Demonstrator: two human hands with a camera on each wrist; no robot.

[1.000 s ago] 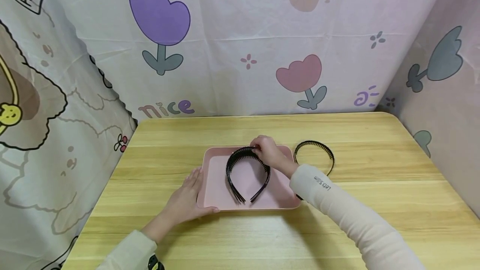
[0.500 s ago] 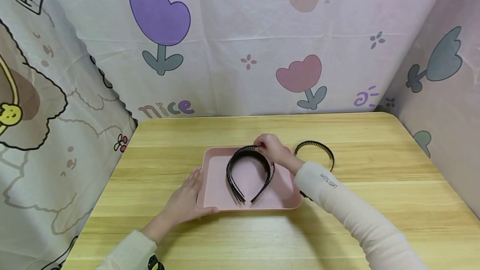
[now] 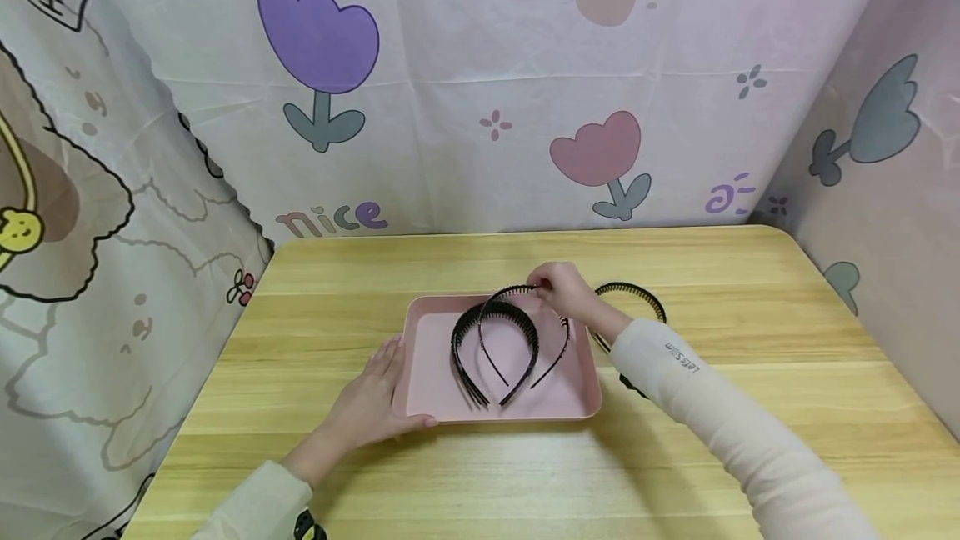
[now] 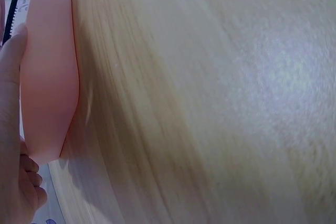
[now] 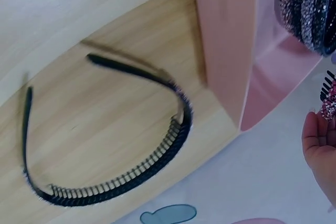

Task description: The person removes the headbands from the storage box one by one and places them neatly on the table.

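My right hand pinches the top of a thin black toothed headband over the right half of a pink tray. Pink and silver sparkles show on this headband in the right wrist view. Several glittery black headbands stand nested together in the tray, and the held one overlaps them from the head view. At the tray's front left corner, my left hand rests its straight fingers along the left wall and its thumb along the front.
Another black toothed headband lies on the wooden table, right of the tray and partly behind the right forearm in the head view. A printed cloth hangs behind the table.
My right hand has moved right and slightly up with the headband, which has come away from the nested ones. The left hand and tray have stayed in place.
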